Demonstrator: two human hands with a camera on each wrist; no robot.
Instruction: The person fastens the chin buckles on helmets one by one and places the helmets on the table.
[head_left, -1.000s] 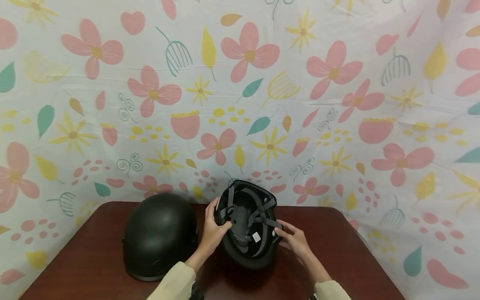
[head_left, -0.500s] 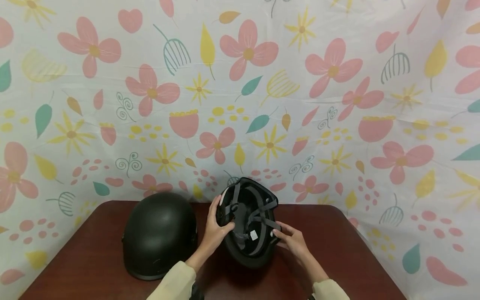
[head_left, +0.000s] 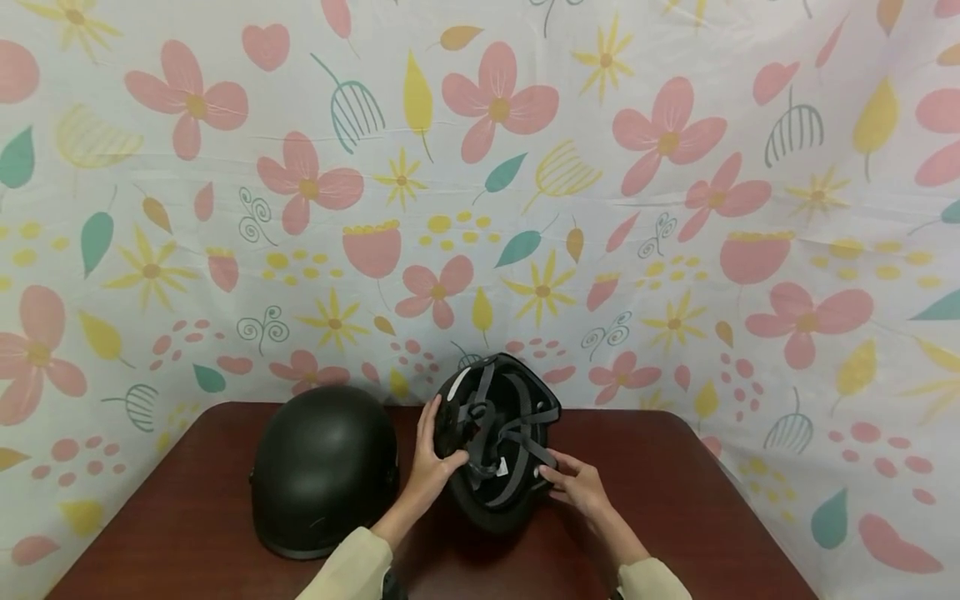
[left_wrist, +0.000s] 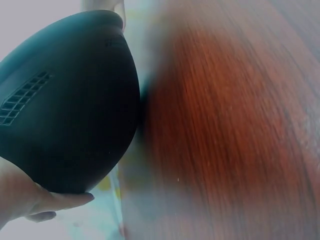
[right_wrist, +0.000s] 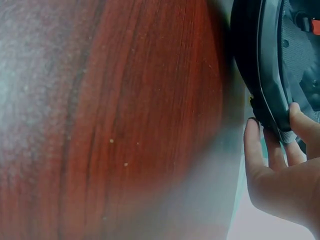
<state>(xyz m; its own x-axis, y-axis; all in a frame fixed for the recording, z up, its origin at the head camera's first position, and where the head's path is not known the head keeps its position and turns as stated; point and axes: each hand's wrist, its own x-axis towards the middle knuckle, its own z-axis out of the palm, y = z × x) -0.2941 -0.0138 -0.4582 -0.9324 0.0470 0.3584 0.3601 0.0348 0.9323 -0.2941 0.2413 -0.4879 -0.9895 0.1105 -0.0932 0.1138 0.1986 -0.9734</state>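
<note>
A black helmet point(head_left: 495, 521) is held up over the table, its hollow inside facing me. Grey straps point(head_left: 517, 437) cross the padded inside, and a small white label point(head_left: 502, 467) shows among them. My left hand point(head_left: 427, 473) grips the left rim, thumb inside and fingers along the outer shell. On the lower right, my right hand point(head_left: 583, 485) pinches the rim between thumb and fingers. In the left wrist view the smooth shell point(left_wrist: 90, 110) with its vent grille point(left_wrist: 25, 97) fills the left side. The right wrist view shows the fingers point(right_wrist: 254, 145) at the helmet's edge.
A second black helmet point(head_left: 322, 475) stands dome up on the table's left side, close to my left forearm. The dark red-brown wooden table point(head_left: 652, 483) has rounded far corners. Behind it hangs a white cloth point(head_left: 480, 208) printed with flowers and leaves.
The held helmet has turned and tilted slightly, its upper end shifting right and its lower end left. More of a white stripe shows on its left side. My right hand has moved slightly left with it.
</note>
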